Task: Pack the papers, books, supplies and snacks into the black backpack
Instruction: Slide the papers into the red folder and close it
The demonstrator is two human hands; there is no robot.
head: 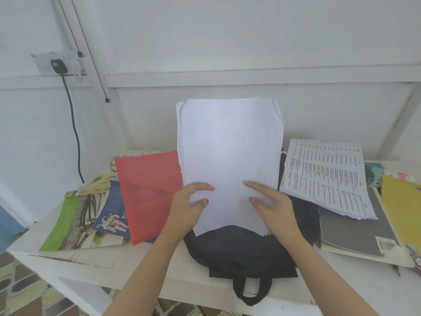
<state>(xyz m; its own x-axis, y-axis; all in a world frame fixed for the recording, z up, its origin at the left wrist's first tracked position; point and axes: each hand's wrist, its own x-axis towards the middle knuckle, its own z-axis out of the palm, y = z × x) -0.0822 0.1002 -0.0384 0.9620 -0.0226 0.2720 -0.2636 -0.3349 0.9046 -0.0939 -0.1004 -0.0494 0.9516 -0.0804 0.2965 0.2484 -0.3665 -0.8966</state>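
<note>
Your left hand (189,208) and right hand (274,207) each grip the stack of white papers (230,144) at a lower side edge, fingers curled onto its face. The stack stands upright, its bottom edge inside the mouth of the black backpack (239,249) on the white table (136,263).

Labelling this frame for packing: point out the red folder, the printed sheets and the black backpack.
red folder (148,192), head view, middle of its cover.
printed sheets (325,176), head view, middle of the top page.
black backpack (239,249), head view, front fabric above the handle.
</note>
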